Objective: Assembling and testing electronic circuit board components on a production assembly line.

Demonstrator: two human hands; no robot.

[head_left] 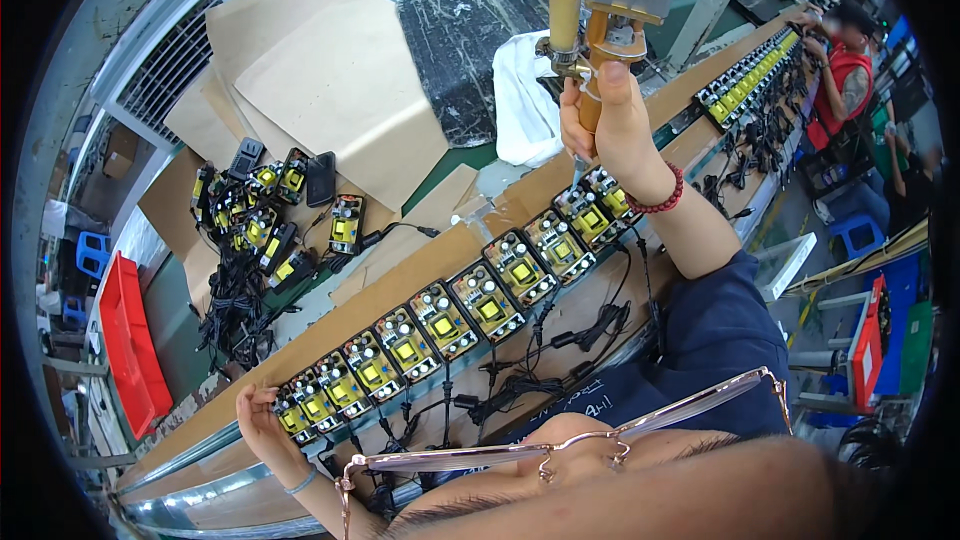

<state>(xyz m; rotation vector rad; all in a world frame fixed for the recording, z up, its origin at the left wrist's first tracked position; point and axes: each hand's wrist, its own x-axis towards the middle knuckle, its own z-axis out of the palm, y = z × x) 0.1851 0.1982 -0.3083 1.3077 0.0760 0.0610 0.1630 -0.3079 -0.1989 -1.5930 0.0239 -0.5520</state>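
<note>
Along the long green-and-brown table [410, 260] ran black-edged, yellow-centred circuit boards [441, 325], seemingly aligned for easy reach. The right hand's [618, 128] fingers gripped an amber cylindrical tool [603, 32] above them; the left hand's [262, 425], slightly apart, met the row's end, perhaps steadying it.

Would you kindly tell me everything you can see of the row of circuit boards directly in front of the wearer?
The row of circuit boards slants from lower left to upper right, side by side. Each board shows a yellow block and small cylindrical parts; dark rims suggest open black cases. Black cables trail from the near side. The left hand touches the left end; the right hand grips an amber tool above the other end.
</note>
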